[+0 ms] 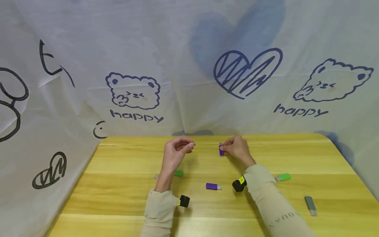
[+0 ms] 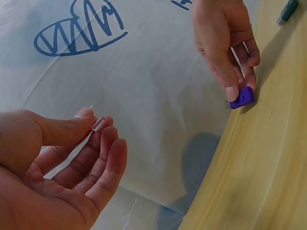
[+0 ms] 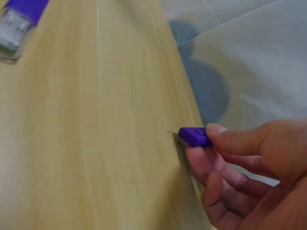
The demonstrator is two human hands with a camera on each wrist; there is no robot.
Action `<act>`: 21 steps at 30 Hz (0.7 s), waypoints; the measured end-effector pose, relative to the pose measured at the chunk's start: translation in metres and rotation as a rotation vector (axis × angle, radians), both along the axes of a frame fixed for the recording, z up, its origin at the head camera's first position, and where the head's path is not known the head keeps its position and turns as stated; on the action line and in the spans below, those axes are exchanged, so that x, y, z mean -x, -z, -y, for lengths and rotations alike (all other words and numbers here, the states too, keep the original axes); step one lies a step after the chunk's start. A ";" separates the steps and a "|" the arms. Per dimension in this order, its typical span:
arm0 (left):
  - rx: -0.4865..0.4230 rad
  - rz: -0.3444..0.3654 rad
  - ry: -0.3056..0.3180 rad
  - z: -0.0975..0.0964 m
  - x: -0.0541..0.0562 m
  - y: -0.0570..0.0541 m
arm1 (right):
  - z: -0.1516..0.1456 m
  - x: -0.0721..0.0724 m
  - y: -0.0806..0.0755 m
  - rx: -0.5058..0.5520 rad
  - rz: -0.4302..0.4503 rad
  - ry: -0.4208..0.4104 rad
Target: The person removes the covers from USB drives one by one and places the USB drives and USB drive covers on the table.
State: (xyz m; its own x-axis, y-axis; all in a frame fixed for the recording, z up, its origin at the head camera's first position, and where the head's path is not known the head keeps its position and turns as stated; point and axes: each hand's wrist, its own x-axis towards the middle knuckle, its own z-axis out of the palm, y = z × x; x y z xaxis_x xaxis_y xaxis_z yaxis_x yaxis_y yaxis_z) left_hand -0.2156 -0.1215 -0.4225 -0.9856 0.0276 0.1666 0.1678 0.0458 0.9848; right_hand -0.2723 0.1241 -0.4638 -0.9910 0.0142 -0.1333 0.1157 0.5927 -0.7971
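Between thumb and fingertips, my right hand (image 1: 238, 149) pinches a purple USB stick (image 1: 221, 151) near the far edge of the table. Its metal plug (image 2: 228, 104) is bare and points away toward the back. Whether the stick touches the wood is hard to tell. My left hand (image 1: 177, 153), to its left and raised over the table, pinches a small clear plastic cap (image 2: 98, 123) by thumb and finger; the other fingers are loosely bent. The two hands are apart.
Another purple USB stick (image 1: 212, 186) lies between the forearms. One green stick (image 1: 179, 172) is partly hidden by the left forearm. To the right lie a second green stick (image 1: 285, 177) and a grey one (image 1: 310, 203). A printed cloth (image 1: 189, 112) hangs behind the table.
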 end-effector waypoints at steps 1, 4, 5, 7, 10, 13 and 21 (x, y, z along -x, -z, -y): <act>-0.003 0.000 0.004 0.000 0.000 0.000 | 0.001 0.001 0.001 -0.003 0.002 0.008; -0.008 -0.004 0.008 0.000 0.000 0.001 | 0.002 0.003 0.000 -0.027 0.014 0.014; -0.010 -0.005 0.006 0.000 0.000 0.001 | 0.003 0.004 0.000 -0.040 0.019 0.017; -0.008 -0.005 -0.001 0.000 0.000 0.001 | 0.004 0.005 -0.002 -0.076 0.026 0.009; 0.012 0.001 -0.002 0.001 0.000 0.003 | 0.006 0.007 -0.003 -0.142 0.026 0.002; 0.037 0.002 0.004 0.002 0.001 0.005 | 0.007 0.008 -0.004 -0.177 0.018 -0.010; 0.073 0.011 0.010 0.000 0.001 0.007 | 0.008 0.006 -0.004 -0.244 -0.005 -0.029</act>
